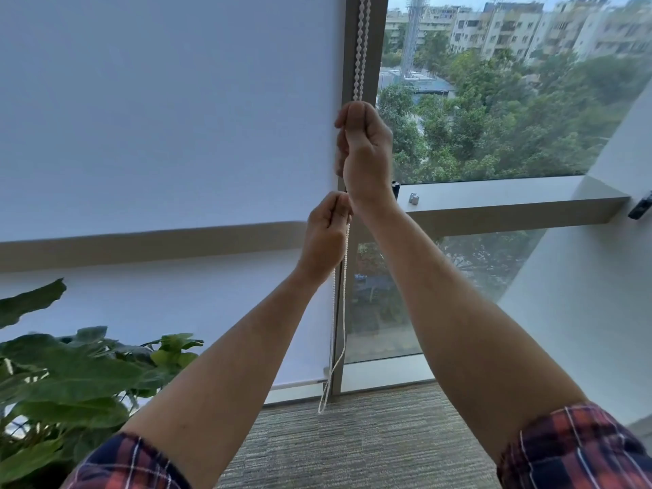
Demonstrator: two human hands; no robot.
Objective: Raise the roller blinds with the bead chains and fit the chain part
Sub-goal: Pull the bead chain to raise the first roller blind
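Observation:
A white roller blind (169,118) covers the left window down to near the floor. A white bead chain (362,47) hangs in two strands along the grey window post (377,37). My right hand (363,150) is raised and shut on the chain at about mid-height. Just below it my left hand (326,234) is shut on the same chain. Beneath my left hand the chain's loop (340,312) dangles down, and its bottom end reaches the floor edge.
A leafy green plant (70,375) stands at the lower left. The right window (511,100) is uncovered, with a grey sill bar (511,202) across it. A small metal fitting (413,198) sits on that bar. Grey carpet (370,446) covers the floor.

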